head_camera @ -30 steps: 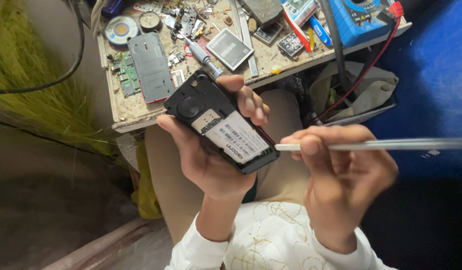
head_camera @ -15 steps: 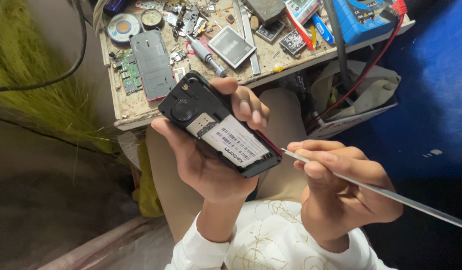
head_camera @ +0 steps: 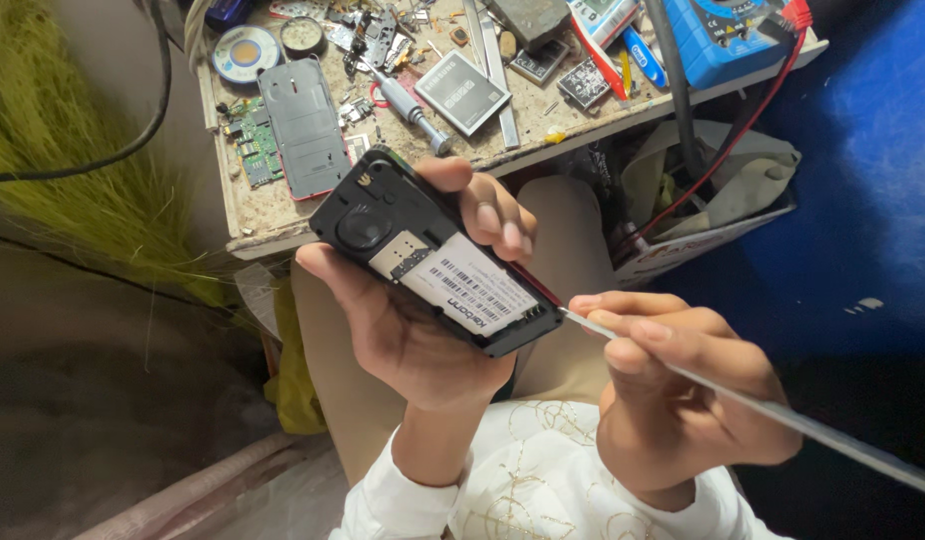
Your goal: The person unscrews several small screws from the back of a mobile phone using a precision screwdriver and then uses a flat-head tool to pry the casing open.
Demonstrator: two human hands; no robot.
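One workbench [head_camera: 283, 215] lies beyond the fingers. One black phone [head_camera: 438, 255] with its back cover off, battery label showing, sits gripped in the left hand [head_camera: 408, 320]. One thin metal rod [head_camera: 763, 405], pinched in the right hand [head_camera: 683, 400], touches the phone's lower corner.

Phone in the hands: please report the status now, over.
Left hand grips black phone, back cover off, label showing. Right hand holds thin metal tool, tip at the phone's lower corner. Nothing between them; cluttered workbench beyond.
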